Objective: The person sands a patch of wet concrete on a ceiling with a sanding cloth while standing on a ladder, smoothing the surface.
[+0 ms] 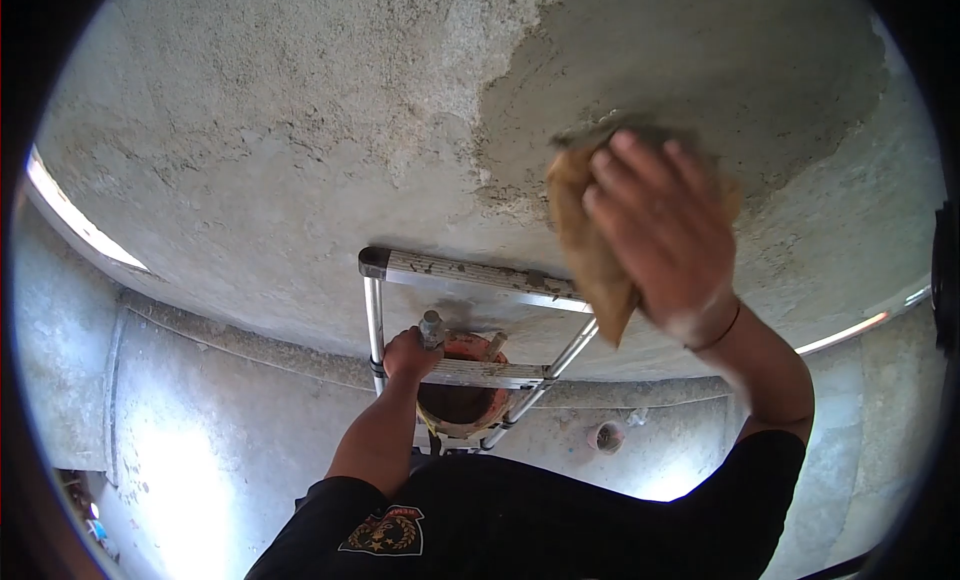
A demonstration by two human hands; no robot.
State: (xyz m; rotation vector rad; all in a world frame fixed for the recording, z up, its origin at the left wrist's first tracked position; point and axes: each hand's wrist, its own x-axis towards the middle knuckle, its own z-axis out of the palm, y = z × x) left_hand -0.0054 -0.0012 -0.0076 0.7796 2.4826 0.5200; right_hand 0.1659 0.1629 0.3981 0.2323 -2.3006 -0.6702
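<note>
My right hand (665,225), blurred by motion, presses a crumpled brown cloth-like sheet (590,250) against the wall. Its fingers lie over the sheet, which hangs down past the palm. Around and above it is a dark, damp-looking patch of plaster (690,60). Lower down, my left hand (410,356) is closed at the left side of a metal ladder (470,272), by a rung. A short grey cylindrical end (431,328) sticks up beside its fingers; what it belongs to is hidden. Behind the rung hangs or stands an orange bucket (497,408) with dark contents.
Another handle-like piece (495,346) rises from the bucket's rim. A small pail (606,437) stands on the concrete floor (290,420) below. Rough, lighter plaster (270,100) covers the wall to the left. Dried splashes mark the ladder's top bar.
</note>
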